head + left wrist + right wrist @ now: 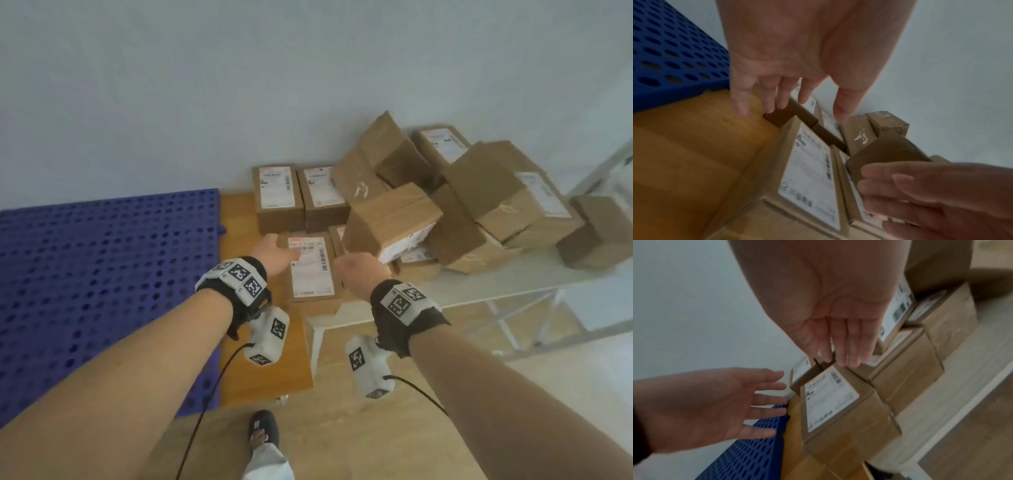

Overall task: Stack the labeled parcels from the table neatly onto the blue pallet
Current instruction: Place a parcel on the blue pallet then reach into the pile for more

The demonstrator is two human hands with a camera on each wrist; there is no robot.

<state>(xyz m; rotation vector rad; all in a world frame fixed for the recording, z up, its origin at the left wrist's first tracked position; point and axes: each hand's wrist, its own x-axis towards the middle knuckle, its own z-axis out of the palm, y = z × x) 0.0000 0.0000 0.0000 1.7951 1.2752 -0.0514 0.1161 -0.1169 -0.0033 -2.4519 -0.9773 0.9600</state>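
Note:
A brown parcel (311, 270) with a white label on top lies at the near edge of the wooden table (267, 359). My left hand (279, 253) hovers at its left far corner and my right hand (358, 270) at its right side, both with fingers straight and holding nothing. The left wrist view shows the left hand (803, 100) spread above the parcel (809, 170). In the right wrist view the right hand (846, 345) reaches over the parcel (830, 399). The blue perforated pallet (102, 274) lies to the left with nothing on it.
Two more labelled parcels (277, 195) (322, 192) stand behind the near one. A loose, tilted pile of brown boxes (479, 198) covers the white table (513, 277) on the right. A grey wall runs behind. My foot (263, 431) stands on the wood floor.

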